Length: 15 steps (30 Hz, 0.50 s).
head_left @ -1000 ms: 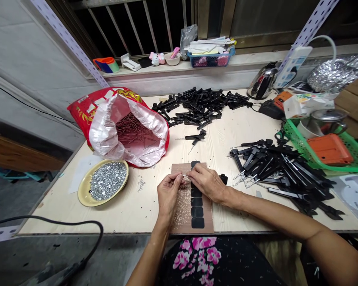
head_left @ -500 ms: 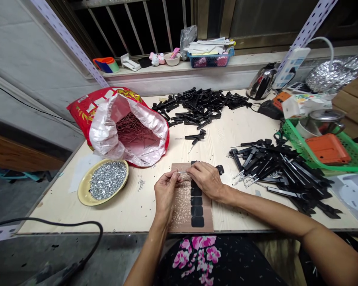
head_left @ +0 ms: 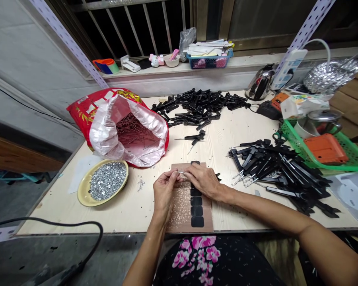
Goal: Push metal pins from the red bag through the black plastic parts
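Above a brown board (head_left: pixel 179 220), my two hands meet at a thin metal rod (head_left: pixel 181 172). My left hand (head_left: pixel 164 190) pinches the rod's left end between thumb and fingertips. My right hand (head_left: pixel 205 182) is closed over a black plastic part; only its dark tip (head_left: pixel 218 177) shows beyond the knuckles, and the rod reaches out from under the fingers. Whether the rod sits inside the part is hidden. Down the board runs a column of black square pads (head_left: pixel 197 211), partly covered by my right hand. Pale specks cover the board's left half.
Left stand a yellow bowl of small metal washers (head_left: pixel 107 180) and a red sack (head_left: pixel 86 107) of thin reddish rods. Black plastic parts (head_left: pixel 203 103) pile up at the back. Black parts with metal rods (head_left: pixel 274 171) heap at right, beside a green basket (head_left: pixel 316 159).
My hands stay together at the rod with only small finger shifts. The right hand has turned slightly, so less of the black part shows behind it.
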Available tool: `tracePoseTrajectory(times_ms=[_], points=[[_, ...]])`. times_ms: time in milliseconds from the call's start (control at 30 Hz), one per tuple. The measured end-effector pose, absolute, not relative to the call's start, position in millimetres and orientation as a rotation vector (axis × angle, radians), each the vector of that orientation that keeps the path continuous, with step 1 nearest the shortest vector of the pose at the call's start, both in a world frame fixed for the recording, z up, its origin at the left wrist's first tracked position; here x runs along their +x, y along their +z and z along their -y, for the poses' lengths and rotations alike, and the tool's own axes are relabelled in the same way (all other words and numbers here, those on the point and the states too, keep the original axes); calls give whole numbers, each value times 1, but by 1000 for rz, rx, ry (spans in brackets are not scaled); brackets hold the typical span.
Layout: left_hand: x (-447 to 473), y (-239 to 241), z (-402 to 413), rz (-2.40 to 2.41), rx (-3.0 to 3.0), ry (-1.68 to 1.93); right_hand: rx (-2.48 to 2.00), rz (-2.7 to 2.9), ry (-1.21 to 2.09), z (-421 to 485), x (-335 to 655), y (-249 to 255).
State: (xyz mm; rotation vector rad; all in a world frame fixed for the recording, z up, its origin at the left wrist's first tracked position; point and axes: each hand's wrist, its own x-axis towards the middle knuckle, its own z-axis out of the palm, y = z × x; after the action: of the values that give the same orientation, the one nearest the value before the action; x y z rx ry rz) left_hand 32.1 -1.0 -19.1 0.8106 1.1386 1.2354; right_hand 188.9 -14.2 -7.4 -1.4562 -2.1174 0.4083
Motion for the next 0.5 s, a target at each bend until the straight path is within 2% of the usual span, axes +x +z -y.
tracePoseTrajectory(times_ms=[200,367,433,500], points=[[33,-21,2,-1138,840,1245,-1393,2065,444,16,190,-7],[34,-20,0,-1110,822,1248,-1295,1804,1010,10,189,-9],[33,-21,-1,-1119,816,1245,-1270,1817,938,9,190,-9],[33,-22,0,-1128,821,1253,-1316,1900,699,10,192,-10]])
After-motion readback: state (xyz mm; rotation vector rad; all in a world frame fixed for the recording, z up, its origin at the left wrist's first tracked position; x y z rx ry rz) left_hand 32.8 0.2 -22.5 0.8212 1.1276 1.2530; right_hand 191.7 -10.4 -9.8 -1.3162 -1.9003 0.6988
